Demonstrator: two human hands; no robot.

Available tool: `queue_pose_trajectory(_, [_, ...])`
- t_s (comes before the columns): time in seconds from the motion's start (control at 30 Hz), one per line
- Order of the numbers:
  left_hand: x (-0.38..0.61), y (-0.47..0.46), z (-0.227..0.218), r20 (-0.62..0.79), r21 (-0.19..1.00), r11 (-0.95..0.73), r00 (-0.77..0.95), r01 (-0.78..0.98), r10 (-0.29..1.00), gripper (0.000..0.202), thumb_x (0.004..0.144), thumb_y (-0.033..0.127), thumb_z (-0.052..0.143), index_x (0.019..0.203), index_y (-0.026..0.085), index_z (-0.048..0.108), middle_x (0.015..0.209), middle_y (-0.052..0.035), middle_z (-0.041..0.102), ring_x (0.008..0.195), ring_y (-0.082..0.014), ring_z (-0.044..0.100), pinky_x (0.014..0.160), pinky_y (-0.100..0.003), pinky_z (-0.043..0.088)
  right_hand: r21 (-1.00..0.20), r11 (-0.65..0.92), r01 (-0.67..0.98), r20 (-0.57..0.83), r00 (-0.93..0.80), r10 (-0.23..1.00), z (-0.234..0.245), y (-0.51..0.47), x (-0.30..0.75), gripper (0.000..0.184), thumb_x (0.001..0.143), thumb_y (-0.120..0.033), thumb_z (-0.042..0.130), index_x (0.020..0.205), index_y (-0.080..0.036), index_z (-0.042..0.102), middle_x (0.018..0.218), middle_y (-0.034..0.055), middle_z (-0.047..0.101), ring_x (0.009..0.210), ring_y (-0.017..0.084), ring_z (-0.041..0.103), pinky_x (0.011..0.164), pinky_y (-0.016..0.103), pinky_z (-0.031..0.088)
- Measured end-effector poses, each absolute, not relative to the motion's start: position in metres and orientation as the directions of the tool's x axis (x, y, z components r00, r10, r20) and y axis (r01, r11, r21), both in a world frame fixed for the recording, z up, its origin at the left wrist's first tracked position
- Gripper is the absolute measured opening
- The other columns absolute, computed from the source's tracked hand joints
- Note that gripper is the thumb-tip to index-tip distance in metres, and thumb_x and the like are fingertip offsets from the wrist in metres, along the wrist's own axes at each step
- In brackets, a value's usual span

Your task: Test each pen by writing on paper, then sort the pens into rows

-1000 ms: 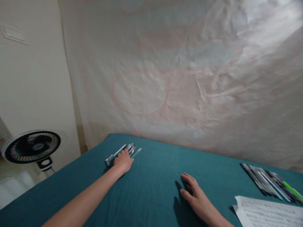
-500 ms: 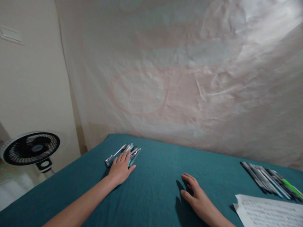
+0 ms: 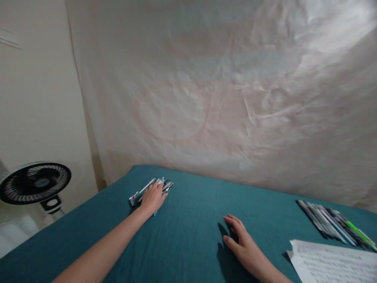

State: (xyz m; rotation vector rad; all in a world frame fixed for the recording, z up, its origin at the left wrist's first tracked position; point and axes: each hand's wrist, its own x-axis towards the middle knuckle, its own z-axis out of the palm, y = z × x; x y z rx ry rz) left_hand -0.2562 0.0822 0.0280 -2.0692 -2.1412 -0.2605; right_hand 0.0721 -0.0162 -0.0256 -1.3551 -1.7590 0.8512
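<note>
My left hand reaches over a pile of pens at the far left of the table, its fingers bent down and closed on some of them. Which pens lie under the palm is hidden. A small cyan tip pokes out beneath the hand near the wrist. My right hand is held just above the cloth at centre right. Its thumb stands apart from the loosely curved fingers, and nothing is between them.
A teal cloth covers the table. On the right, several pens, one bright green, lie in a slanted row behind sheets of written paper. A fan stands beyond the left edge. A pale wrinkled sheet hangs behind.
My left hand has shifted slightly forward over the pens, and its fingers have curled. The cyan tip now shows nearer the wrist. My right hand stays nearly still; the view has shifted slightly.
</note>
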Motion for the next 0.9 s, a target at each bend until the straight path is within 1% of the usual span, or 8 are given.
queue_pose_trajectory(0.1, [-0.257, 0.092, 0.026, 0.273, -0.032, 0.024, -0.015, 0.999, 0.962, 0.037, 0.08, 0.044, 0.037, 0.102, 0.018, 0.053, 0.105, -0.0112, 0.053, 0.098, -0.0233, 0.049, 0.083, -0.033, 0.035, -0.857, 0.213, 0.469, 0.158, -0.154, 0.975, -0.023, -0.017, 0.072, 0.047, 0.071, -0.023, 0.047, 0.117, -0.018, 0.044, 0.132, 0.0084, 0.03, 0.123, 0.019, 0.028, 0.103, 0.035, 0.023])
queue_pose_trajectory(0.17, [-0.259, 0.098, 0.025, 0.279, -0.041, 0.039, -0.027, 0.998, 0.96, 0.037, 0.081, 0.044, 0.036, 0.099, 0.017, 0.055, 0.103, -0.0117, 0.054, 0.095, -0.0237, 0.051, 0.081, -0.033, 0.037, -0.86, 0.21, 0.465, 0.156, -0.154, 0.976, -0.02, -0.018, 0.071, 0.046, 0.071, -0.023, 0.047, 0.117, -0.019, 0.044, 0.132, 0.0079, 0.03, 0.123, 0.019, 0.028, 0.103, 0.035, 0.023])
queue_pose_trajectory(0.3, [-0.263, 0.106, 0.025, 0.289, -0.055, 0.082, -0.063, 0.995, 0.955, 0.038, 0.081, 0.041, 0.034, 0.095, 0.016, 0.058, 0.098, -0.0129, 0.057, 0.09, -0.0245, 0.054, 0.077, -0.035, 0.039, -0.857, 0.214, 0.469, 0.156, -0.16, 0.975, -0.019, -0.019, 0.071, 0.045, 0.071, -0.023, 0.047, 0.116, -0.019, 0.045, 0.132, 0.0082, 0.03, 0.124, 0.019, 0.028, 0.103, 0.035, 0.023])
queue_pose_trajectory(0.5, [-0.264, 0.118, 0.029, 0.279, -0.063, 0.128, -0.106, 0.99, 0.955, 0.041, 0.082, 0.04, 0.032, 0.091, 0.014, 0.062, 0.092, -0.0139, 0.058, 0.086, -0.0246, 0.056, 0.071, -0.032, 0.041, -0.856, 0.219, 0.468, 0.16, -0.164, 0.973, -0.023, -0.017, 0.072, 0.044, 0.071, -0.022, 0.048, 0.115, -0.02, 0.046, 0.131, 0.0078, 0.031, 0.123, 0.02, 0.028, 0.103, 0.037, 0.022])
queue_pose_trajectory(0.57, [-0.263, 0.121, 0.03, 0.285, -0.067, 0.127, -0.103, 0.99, 0.953, 0.042, 0.082, 0.041, 0.031, 0.091, 0.014, 0.062, 0.093, -0.0139, 0.057, 0.088, -0.0249, 0.055, 0.073, -0.032, 0.04, -0.855, 0.218, 0.47, 0.157, -0.167, 0.973, -0.024, -0.017, 0.073, 0.044, 0.071, -0.023, 0.048, 0.115, -0.02, 0.045, 0.132, 0.0073, 0.03, 0.123, 0.02, 0.028, 0.103, 0.037, 0.022])
queue_pose_trajectory(0.73, [-0.254, 0.122, 0.031, 0.319, -0.074, 0.104, -0.075, 0.992, 0.945, 0.042, 0.083, 0.041, 0.029, 0.091, 0.016, 0.062, 0.1, -0.014, 0.055, 0.101, -0.027, 0.047, 0.083, -0.037, 0.033, -0.841, 0.228, 0.49, 0.164, -0.17, 0.972, -0.023, -0.018, 0.072, 0.044, 0.072, -0.023, 0.046, 0.116, -0.018, 0.043, 0.131, 0.0085, 0.029, 0.123, 0.019, 0.028, 0.103, 0.035, 0.023])
queue_pose_trajectory(0.9, [-0.248, 0.113, 0.03, 0.313, -0.06, 0.086, -0.064, 0.994, 0.948, 0.037, 0.081, 0.043, 0.037, 0.104, 0.02, 0.055, 0.107, -0.0118, 0.053, 0.104, -0.0253, 0.044, 0.086, -0.038, 0.03, -0.834, 0.242, 0.496, 0.17, -0.185, 0.968, -0.02, -0.02, 0.072, 0.044, 0.073, -0.023, 0.045, 0.117, -0.017, 0.042, 0.131, 0.0097, 0.029, 0.123, 0.019, 0.029, 0.102, 0.034, 0.024])
